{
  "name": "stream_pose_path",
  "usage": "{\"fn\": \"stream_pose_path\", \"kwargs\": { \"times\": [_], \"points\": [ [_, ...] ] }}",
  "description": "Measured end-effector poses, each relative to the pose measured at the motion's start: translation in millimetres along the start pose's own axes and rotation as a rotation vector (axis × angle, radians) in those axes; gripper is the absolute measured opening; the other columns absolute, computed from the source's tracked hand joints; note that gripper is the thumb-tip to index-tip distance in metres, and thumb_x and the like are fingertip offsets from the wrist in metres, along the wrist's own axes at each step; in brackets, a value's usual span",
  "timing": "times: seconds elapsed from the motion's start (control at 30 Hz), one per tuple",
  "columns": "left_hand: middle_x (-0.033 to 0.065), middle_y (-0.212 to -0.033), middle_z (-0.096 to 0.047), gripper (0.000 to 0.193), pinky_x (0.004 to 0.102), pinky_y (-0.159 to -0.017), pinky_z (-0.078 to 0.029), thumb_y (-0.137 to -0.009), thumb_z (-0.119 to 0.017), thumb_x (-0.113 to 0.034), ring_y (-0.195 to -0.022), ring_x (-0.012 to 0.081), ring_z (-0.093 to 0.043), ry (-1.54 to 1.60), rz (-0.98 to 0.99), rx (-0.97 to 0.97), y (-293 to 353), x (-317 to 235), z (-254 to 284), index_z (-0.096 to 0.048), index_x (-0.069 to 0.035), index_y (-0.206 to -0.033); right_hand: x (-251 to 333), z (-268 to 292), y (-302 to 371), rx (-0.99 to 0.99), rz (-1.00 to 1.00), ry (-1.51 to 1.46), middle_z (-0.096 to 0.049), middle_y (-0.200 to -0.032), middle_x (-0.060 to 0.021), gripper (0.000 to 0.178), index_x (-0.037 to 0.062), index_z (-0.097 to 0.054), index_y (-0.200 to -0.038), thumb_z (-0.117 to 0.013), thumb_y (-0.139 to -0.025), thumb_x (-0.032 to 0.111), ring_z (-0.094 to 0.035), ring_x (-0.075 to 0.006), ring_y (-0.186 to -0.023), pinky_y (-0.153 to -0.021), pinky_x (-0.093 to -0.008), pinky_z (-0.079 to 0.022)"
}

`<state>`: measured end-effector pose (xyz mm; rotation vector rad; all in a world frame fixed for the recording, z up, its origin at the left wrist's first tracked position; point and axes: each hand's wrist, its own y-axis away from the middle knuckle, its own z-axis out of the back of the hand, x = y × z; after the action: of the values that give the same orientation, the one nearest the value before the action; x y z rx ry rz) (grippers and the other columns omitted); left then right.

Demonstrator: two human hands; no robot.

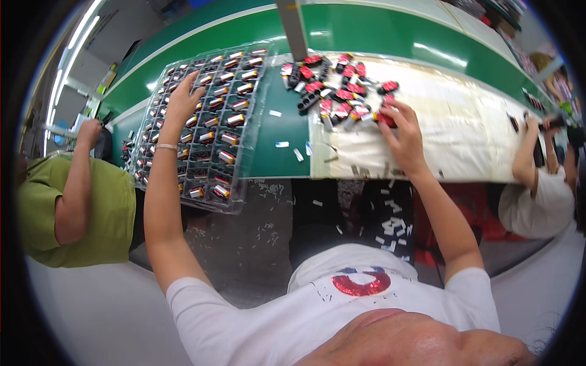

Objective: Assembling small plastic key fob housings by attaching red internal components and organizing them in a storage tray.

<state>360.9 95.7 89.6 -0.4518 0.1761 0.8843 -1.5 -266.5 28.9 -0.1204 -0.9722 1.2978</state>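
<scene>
My left hand (pixel 179 105) is over the far part of a clear plastic tray (pixel 243 165), thumb and fingers apart, with nothing visible between them. Rows of small parts (pixel 227 139) with white, orange and dark faces sit in the tray's pockets. My right hand (pixel 405 137) is at the right edge of a loose pile of red-and-black parts (pixel 347 96). Its thumb and fingers close round one red-and-black part (pixel 387 117), partly hidden by the fingers. The exact kind of these parts is too small to tell.
The pile lies on a pale sheet (pixel 452 131) covering the green bench (pixel 268 143). A metal post (pixel 292 30) stands behind it. White slips (pixel 281 144) lie on the bench, more on the floor. Co-workers sit left, in a green shirt (pixel 91 204), and right, in a white shirt (pixel 537 204).
</scene>
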Motion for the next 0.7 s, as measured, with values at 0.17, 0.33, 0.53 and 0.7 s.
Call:
{"fn": "stream_pose_path", "kwargs": {
  "times": [0.17,0.33,0.53,0.7],
  "points": [
    [0.0164,-0.129,-0.059,0.051,0.0393,-0.096,-0.048,-0.089,-0.066,-0.024,-0.115,0.0293,-0.06,0.49,-0.156,0.05,73,-122,-18,-0.051,-0.007,-0.135,-10,0,2,-0.154,0.063,-0.028,-0.059,-0.121,-0.0109,0.029,0.0056,-0.064,-0.111,-0.069,-0.084,0.013,-0.054,-0.0303,-0.113,-0.094,-0.0378,-0.046],
    [0.0206,-0.149,-0.036,0.072,0.0465,-0.113,-0.026,-0.088,-0.063,-0.046,-0.14,0.037,-0.03,0.313,-0.359,-0.088,124,-199,-96,-0.038,-0.009,-0.145,-17,-15,4,0.041,0.121,0.274,-0.044,-0.143,-0.0075,0.052,0.013,-0.055,-0.131,-0.066,-0.086,0.037,-0.04,-0.0274,-0.133,-0.109,-0.0419,-0.033],
    [0.0221,-0.157,-0.013,0.098,0.0506,-0.117,-0.009,-0.086,-0.043,-0.071,-0.147,0.0359,-0.01,0.002,0.003,-0.041,129,-228,-148,-0.016,-0.004,-0.152,-19,-24,5,0.101,-0.001,0.411,-0.035,-0.15,-0.0087,0.069,0.0159,-0.045,-0.141,-0.061,-0.086,0.053,-0.033,-0.026,-0.138,-0.115,-0.0415,-0.025],
    [0.0279,-0.155,-0.013,0.102,0.0475,-0.118,-0.009,-0.088,-0.039,-0.071,-0.146,0.0361,-0.011,-0.019,0.024,-0.03,135,-233,-147,-0.012,0.006,-0.149,-18,-23,7,0.145,-0.133,0.422,-0.028,-0.154,-0.012,0.085,0.0112,-0.032,-0.148,-0.057,-0.085,0.062,-0.025,-0.0247,-0.143,-0.118,-0.0412,-0.021]
  ]
}}
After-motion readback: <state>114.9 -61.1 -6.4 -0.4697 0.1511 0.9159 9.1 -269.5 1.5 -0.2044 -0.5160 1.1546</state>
